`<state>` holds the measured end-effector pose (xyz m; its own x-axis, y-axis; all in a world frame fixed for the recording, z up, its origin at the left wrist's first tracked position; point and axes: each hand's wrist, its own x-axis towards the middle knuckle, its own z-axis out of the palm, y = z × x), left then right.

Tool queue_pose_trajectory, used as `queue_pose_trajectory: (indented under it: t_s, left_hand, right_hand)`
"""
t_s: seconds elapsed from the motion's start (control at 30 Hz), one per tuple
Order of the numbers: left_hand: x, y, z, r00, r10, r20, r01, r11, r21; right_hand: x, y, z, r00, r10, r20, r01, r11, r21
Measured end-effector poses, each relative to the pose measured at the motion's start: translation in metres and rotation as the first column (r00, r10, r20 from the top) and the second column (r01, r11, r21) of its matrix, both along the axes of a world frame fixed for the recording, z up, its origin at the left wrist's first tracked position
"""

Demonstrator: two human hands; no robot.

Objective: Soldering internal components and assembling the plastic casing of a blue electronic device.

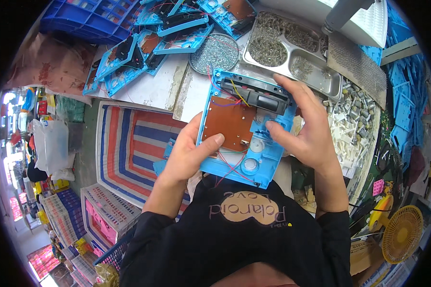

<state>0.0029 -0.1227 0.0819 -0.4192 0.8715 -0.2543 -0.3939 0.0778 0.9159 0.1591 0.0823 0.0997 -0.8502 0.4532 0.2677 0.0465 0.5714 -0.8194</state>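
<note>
In front of my chest is a blue plastic housing point(268, 165), its open inner side facing up. A brown circuit board point(229, 123) lies in its left part, with thin red, yellow and purple wires. Along the far edge runs a black part with a dark block point(268, 102). My left hand point(189, 150) grips the housing's left edge, thumb pressed over the board's lower left corner. On the other side, my right hand point(306, 122) holds the right edge. Its thumb touches the inside beside the board, and its index finger reaches the far edge; the other fingers are partly hidden.
Several similar blue housings point(124, 64) are piled at the far left. A round dish of small screws point(214, 53) and a metal tray point(282, 61) of small metal parts stand beyond my hands. White and metal pieces point(354, 129) lie right, near a yellow fan point(402, 234). A striped sheet point(151, 138) is left.
</note>
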Motion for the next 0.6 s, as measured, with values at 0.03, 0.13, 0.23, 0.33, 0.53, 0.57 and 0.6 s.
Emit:
queue_pose_trajectory:
  t_s: [0.03,0.13,0.23,0.33,0.53,0.57,0.6]
  left_hand:
    - [-0.005,0.0,0.0,0.999,-0.027,0.018,0.028,0.999,-0.016]
    - [-0.011,-0.003,0.001,0.997,-0.034,0.066,0.039,0.996,-0.081]
    - [-0.017,-0.008,-0.004,0.995,-0.041,0.096,0.053,0.99,-0.128]
    - [-0.016,-0.005,-0.004,0.99,-0.013,0.137,0.03,0.992,-0.119]
    - [-0.018,-0.004,-0.003,0.98,-0.034,0.195,0.05,0.996,-0.078]
    - [-0.017,-0.003,-0.003,0.977,-0.028,0.21,0.044,0.996,-0.072]
    - [-0.016,-0.003,-0.004,0.974,-0.019,0.225,0.035,0.997,-0.067]
  right_hand:
    - [0.0,0.0,-0.002,1.0,-0.001,-0.006,0.002,1.0,0.021]
    - [0.0,-0.002,-0.003,1.0,0.001,0.006,-0.001,1.0,0.003]
    - [-0.001,-0.003,-0.005,1.0,0.001,-0.008,-0.001,1.0,-0.004]
    - [-0.002,-0.005,-0.005,1.0,0.0,-0.005,0.0,1.0,-0.004]
    - [-0.002,-0.007,-0.003,1.0,-0.003,0.009,0.003,1.0,-0.014]
    - [-0.002,-0.006,-0.003,1.0,-0.006,0.005,0.006,1.0,-0.012]
    - [-0.002,-0.006,-0.004,1.0,-0.003,0.007,0.004,1.0,-0.013]
